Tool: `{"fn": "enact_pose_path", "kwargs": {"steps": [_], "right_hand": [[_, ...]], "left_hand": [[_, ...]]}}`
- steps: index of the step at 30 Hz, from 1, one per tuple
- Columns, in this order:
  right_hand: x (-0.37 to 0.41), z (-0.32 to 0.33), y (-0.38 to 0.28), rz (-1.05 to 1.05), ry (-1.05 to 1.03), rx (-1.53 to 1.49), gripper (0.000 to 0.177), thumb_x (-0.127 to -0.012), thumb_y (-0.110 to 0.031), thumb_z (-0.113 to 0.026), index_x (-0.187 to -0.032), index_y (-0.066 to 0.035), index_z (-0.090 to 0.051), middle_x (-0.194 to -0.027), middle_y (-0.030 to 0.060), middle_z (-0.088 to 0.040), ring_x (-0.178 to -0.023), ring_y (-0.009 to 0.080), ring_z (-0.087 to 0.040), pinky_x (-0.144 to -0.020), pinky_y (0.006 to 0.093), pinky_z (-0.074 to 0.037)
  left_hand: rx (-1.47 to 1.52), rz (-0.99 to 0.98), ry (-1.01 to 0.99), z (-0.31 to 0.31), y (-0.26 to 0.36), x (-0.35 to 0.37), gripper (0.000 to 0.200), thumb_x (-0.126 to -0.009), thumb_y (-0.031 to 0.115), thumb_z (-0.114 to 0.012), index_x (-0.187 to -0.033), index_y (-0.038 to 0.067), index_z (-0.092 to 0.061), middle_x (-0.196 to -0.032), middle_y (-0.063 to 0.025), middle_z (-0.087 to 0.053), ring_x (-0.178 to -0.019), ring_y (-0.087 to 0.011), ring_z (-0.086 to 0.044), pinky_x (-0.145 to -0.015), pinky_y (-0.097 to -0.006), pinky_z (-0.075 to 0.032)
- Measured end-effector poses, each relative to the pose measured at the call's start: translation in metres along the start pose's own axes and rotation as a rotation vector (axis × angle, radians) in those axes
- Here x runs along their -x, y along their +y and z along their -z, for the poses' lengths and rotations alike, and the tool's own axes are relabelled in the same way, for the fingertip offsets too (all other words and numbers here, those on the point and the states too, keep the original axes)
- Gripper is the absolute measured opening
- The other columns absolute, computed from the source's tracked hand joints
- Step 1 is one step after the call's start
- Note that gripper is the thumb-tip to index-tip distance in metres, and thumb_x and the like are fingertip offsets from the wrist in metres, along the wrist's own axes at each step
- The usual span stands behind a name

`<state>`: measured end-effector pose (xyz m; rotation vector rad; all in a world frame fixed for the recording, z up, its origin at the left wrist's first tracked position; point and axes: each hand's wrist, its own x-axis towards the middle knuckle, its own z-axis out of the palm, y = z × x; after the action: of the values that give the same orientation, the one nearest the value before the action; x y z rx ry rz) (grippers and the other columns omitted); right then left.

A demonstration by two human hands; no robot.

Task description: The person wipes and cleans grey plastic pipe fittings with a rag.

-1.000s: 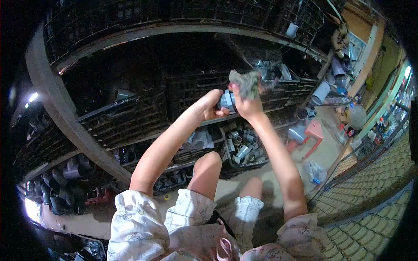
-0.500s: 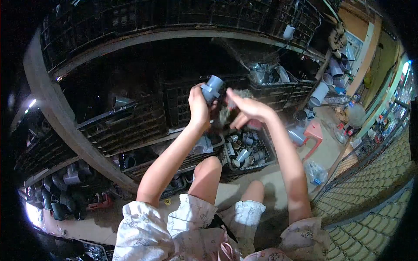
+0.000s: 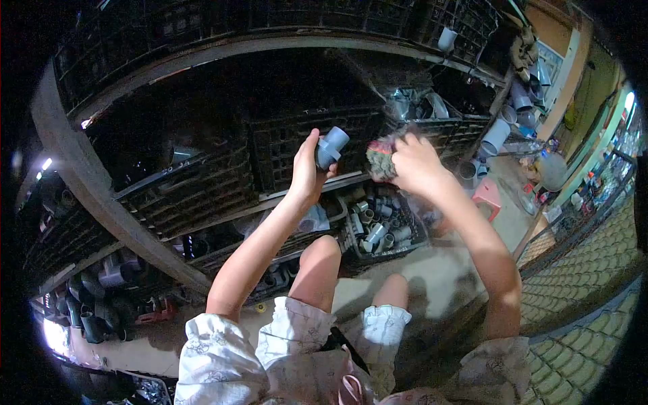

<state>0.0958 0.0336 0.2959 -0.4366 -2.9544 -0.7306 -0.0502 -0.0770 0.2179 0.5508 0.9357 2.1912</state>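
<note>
A grey plastic pipe fitting [image 3: 332, 146] with a raised collar round its middle is gripped in my left hand [image 3: 309, 169], tilted with its narrower end up and to the right. My right hand [image 3: 420, 165] is closed round a bunched cloth [image 3: 383, 160], greenish-grey with some red, a short way right of the fitting. The two do not touch. Below both hands a dark crate [image 3: 385, 251] holds many grey and white pipe fittings.
Dark slatted crates [image 3: 196, 199] line the shelves ahead, under a curved-looking wooden beam [image 3: 270, 46]. A red plastic stool [image 3: 487, 196] stands on the floor at right. Larger grey pipes [image 3: 496, 136] lie behind it. Wire mesh [image 3: 574, 297] runs along the right side.
My right hand has moved right and up, away from the fitting, with the cloth now plainly bunched in it. The left hand still holds the fitting almost in place.
</note>
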Motion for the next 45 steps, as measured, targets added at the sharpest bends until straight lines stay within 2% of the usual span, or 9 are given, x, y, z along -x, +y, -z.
{"fn": "enact_pose_path", "kwargs": {"steps": [5,11,13,21,26,34,38,42,45], "right_hand": [[0.013,0.001,-0.001,-0.113,0.517,-0.632,0.068,-0.057,-0.042,-0.072,-0.110,-0.008,-0.044,-0.107,0.0141,-0.043,-0.107,0.0272,-0.034,-0.093,0.0381,-0.020],[0.002,-0.032,0.004,-0.110,0.805,-1.401,0.046,-0.066,-0.022,-0.070,-0.104,-0.002,-0.051,-0.101,0.0104,-0.052,-0.094,0.0150,-0.049,-0.081,0.0291,-0.038],[0.004,-0.026,-0.003,-0.166,0.782,-1.768,0.027,-0.077,-0.017,-0.061,-0.095,0.003,-0.056,-0.070,0.0004,-0.059,-0.066,0.0087,-0.054,-0.067,0.0201,-0.042],[-0.012,-0.041,-0.040,-0.343,0.462,-2.181,0.057,-0.081,-0.058,-0.036,-0.092,-0.005,-0.054,-0.081,-0.0003,-0.053,-0.077,0.0107,-0.047,-0.078,0.0262,-0.035],[-0.019,-0.036,-0.046,-0.321,0.439,-2.415,0.047,-0.082,-0.054,-0.040,-0.069,-0.009,-0.050,-0.068,-0.0037,-0.046,-0.065,0.0045,-0.040,-0.059,0.0219,-0.032],[-0.019,-0.056,-0.044,-0.277,0.878,-1.778,0.040,-0.083,-0.035,-0.048,-0.061,-0.002,-0.050,-0.055,-0.0026,-0.044,-0.052,0.0046,-0.037,-0.047,0.0237,-0.030],[-0.033,-0.088,-0.018,-0.250,0.372,-1.874,0.035,-0.082,-0.034,-0.048,-0.070,-0.003,-0.059,-0.064,0.0009,-0.054,-0.060,0.0066,-0.046,-0.056,0.0224,-0.037],[-0.013,-0.047,-0.013,-0.233,-0.059,-1.844,0.052,-0.083,-0.041,-0.041,-0.119,-0.003,-0.044,-0.114,0.0042,-0.047,-0.103,0.0124,-0.040,-0.080,0.0281,-0.036],[-0.016,-0.055,-0.014,-0.196,0.011,-1.763,0.042,-0.082,-0.040,-0.046,-0.097,-0.003,-0.059,-0.088,0.0052,-0.059,-0.081,0.0132,-0.051,-0.069,0.0282,-0.040]], "left_hand": [[-0.066,-0.011,-0.054,-0.008,-0.007,0.007,0.035,-0.082,0.041,-0.047,-0.094,0.009,-0.042,-0.071,-0.0069,-0.048,-0.047,-0.0108,-0.045,-0.040,-0.0212,-0.035],[-0.028,-0.089,0.006,-0.019,-0.007,0.014,0.036,-0.082,0.042,-0.048,-0.093,0.008,-0.044,-0.069,-0.0048,-0.048,-0.045,-0.0111,-0.045,-0.039,-0.0206,-0.035],[-0.022,-0.064,-0.014,-0.019,-0.008,0.015,0.035,-0.084,0.040,-0.045,-0.096,0.007,-0.045,-0.069,-0.0068,-0.048,-0.047,-0.0129,-0.045,-0.040,-0.0237,-0.036],[-0.232,-0.316,-0.026,-0.042,-0.018,0.038,0.034,-0.084,0.029,-0.050,-0.107,0.005,-0.042,-0.092,-0.0055,-0.044,-0.074,-0.0087,-0.044,-0.054,-0.0194,-0.039],[-1.010,-0.997,-0.311,-0.036,-0.011,0.040,0.040,-0.074,0.018,-0.060,-0.104,-0.002,-0.042,-0.099,-0.0186,-0.040,-0.094,-0.0305,-0.043,-0.082,-0.0351,-0.037],[-1.208,-0.801,-0.377,-0.044,0.007,0.047,0.048,-0.069,0.020,-0.066,-0.110,0.002,-0.050,-0.100,-0.0162,-0.047,-0.086,-0.0283,-0.051,-0.074,-0.0346,-0.043],[-1.273,-0.847,-0.309,-0.045,-0.004,0.052,0.048,-0.067,0.015,-0.068,-0.110,0.002,-0.049,-0.100,-0.0167,-0.046,-0.083,-0.0299,-0.052,-0.071,-0.0324,-0.045],[-1.434,-1.440,-0.498,-0.019,-0.010,0.031,0.045,-0.069,0.018,-0.065,-0.109,0.005,-0.049,-0.100,-0.0144,-0.051,-0.079,-0.0260,-0.054,-0.065,-0.0312,-0.045],[-1.422,-1.445,-0.569,-0.012,-0.011,0.026,0.046,-0.069,0.018,-0.065,-0.109,0.005,-0.048,-0.101,-0.0147,-0.050,-0.080,-0.0275,-0.054,-0.067,-0.0322,-0.045]]}}
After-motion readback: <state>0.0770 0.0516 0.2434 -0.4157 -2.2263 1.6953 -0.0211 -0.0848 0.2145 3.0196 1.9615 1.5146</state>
